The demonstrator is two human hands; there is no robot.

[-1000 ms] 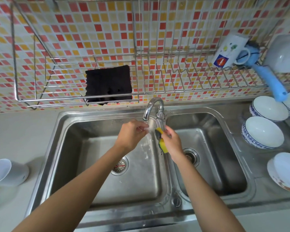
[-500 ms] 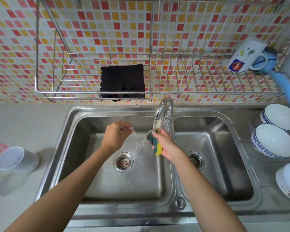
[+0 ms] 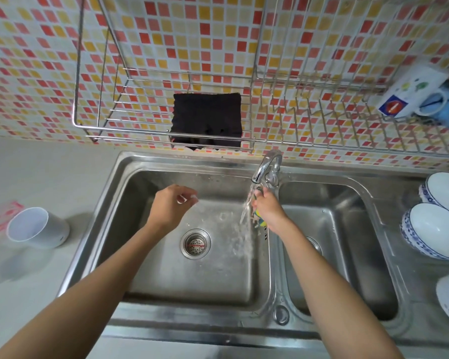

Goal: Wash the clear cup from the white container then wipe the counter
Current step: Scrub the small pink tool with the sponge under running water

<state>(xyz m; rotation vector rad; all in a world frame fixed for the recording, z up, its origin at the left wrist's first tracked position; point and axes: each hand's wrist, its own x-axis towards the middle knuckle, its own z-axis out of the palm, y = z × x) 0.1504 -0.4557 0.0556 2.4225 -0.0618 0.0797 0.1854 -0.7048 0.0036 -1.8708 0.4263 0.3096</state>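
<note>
The left hand (image 3: 170,206) hangs over the left basin with its fingers pinched round something small and see-through; only a pale glint shows at the fingertips, so I take it to be the clear cup (image 3: 188,198), though its outline is too faint to be sure of. The right hand (image 3: 267,209) is up by the tap (image 3: 266,168), closed on a yellow and green sponge (image 3: 259,221), with the running water (image 3: 245,213) falling just beside its knuckles and splashing into the left basin of the sink (image 3: 119,182). The cup sits well to the left of the stream and apart from the sponge hand, so neither water nor sponge is on it at this instant. By my reckoning the washing is in the middle: the cup is out of the white container (image 3: 35,228), which lies tipped on its side on the counter (image 3: 36,172) left of the sink, mouth open and nothing visible inside. Whether the cup is soaped or rinsed I cannot tell from here. Left to do, as I judge it: finish the cup, set it down somewhere, shut off the tap, then wipe the counter, which looks untouched. A dark cloth (image 3: 207,120) hangs in the wire rack (image 3: 94,125) above the sink, and white bowls (image 3: 432,230) sit on the drainer to the right
</note>
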